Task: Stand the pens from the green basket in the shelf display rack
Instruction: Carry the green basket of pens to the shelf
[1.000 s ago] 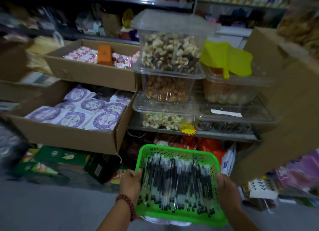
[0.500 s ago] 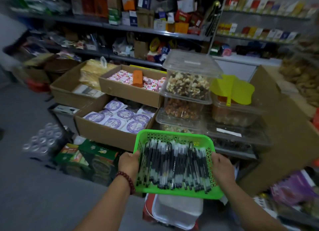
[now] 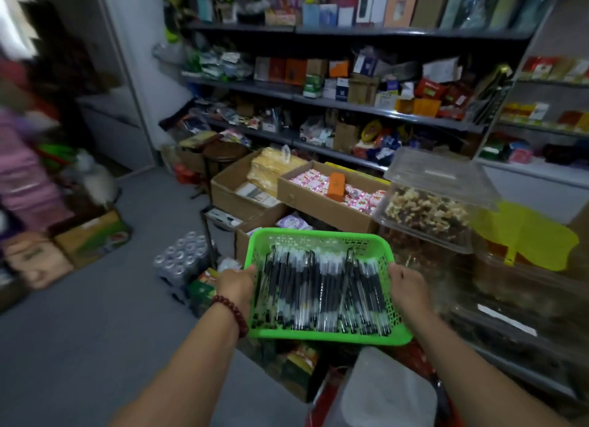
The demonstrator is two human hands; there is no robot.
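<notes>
Inside green basket [image 3: 322, 237]: black pens [image 3: 322, 292].

Dim shop light, blurred edges (wide-angle bowing)

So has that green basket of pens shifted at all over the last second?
Yes. The green basket, held by the left hand and right hand, has drawn back and to the left of the clear nut container, which earlier stood straight behind it.
</notes>
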